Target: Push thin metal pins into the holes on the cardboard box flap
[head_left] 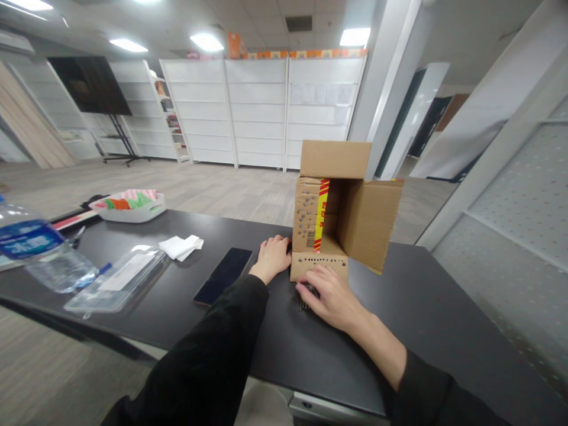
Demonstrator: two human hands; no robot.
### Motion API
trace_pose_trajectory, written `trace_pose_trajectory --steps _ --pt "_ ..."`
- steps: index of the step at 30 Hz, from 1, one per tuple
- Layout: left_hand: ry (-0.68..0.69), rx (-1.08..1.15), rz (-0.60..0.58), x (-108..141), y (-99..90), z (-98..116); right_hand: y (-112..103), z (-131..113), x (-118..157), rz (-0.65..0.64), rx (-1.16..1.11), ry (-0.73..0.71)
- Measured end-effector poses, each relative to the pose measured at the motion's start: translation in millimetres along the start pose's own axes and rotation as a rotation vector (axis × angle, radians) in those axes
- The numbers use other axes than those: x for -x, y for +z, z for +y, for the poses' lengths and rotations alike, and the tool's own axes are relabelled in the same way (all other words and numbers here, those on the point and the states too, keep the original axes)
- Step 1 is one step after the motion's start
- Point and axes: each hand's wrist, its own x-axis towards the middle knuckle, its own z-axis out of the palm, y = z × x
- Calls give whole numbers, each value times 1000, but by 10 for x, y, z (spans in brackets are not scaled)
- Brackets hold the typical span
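Standing at the far edge of the black table, right of its middle, in the head view: one cardboard box, open toward the wearer, flaps spread, yellow-and-red tape down its front; left panel studded with grey round heads, lower flap marked with a row of dark dots. Left hand: palm down, fingers slightly bent, tips by the box's lower left side; grip, cannot tell. Right hand: fingers curled over loose screws before the lower flap; whether any is pinched, cannot tell. Left of the left hand: one dark phone. Toward the table's left end: white tissue; clear plastic case near the near edge; water bottle, blue label. By the far left corner: white basket of colourful packets.
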Motion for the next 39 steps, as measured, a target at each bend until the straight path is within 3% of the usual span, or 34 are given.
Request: trace_pose_trajectory --steps 10,22,39 --pt "13 1 29 -4 22 -8 46 93 -25 215 -232 68" --pt "8 -5 17 -2 20 -5 73 212 -58 467 -221 132" --pt "15 -2 34 -3 32 -6 90 237 -62 486 -222 144"
